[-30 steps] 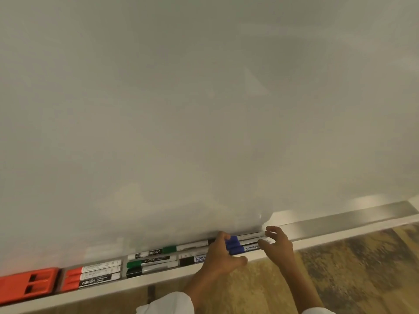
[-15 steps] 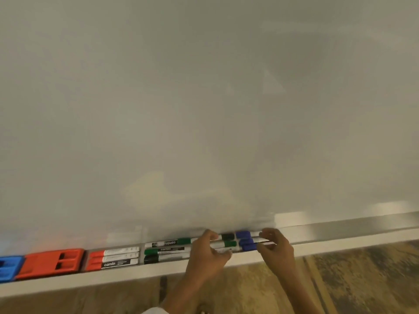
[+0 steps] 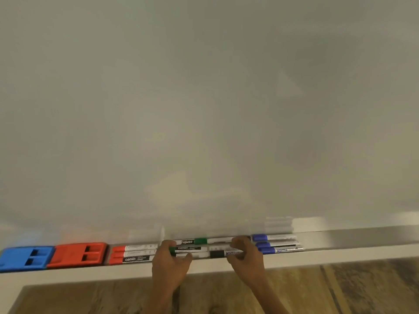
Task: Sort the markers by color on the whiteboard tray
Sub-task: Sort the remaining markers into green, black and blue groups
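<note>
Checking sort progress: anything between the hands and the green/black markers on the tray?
Nothing visible. The left hand and right hand already touch the ends of the green and black markers on the tray.

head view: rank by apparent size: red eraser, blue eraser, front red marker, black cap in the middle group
1. red eraser
2. blue eraser, partly cut off by the frame edge; likely the same size as the red
3. front red marker
4. black cap, smallest

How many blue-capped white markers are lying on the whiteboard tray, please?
3, stacked at the tray's right end: rear blue-capped white marker, middle one, front one. Hands may hide others.
</note>
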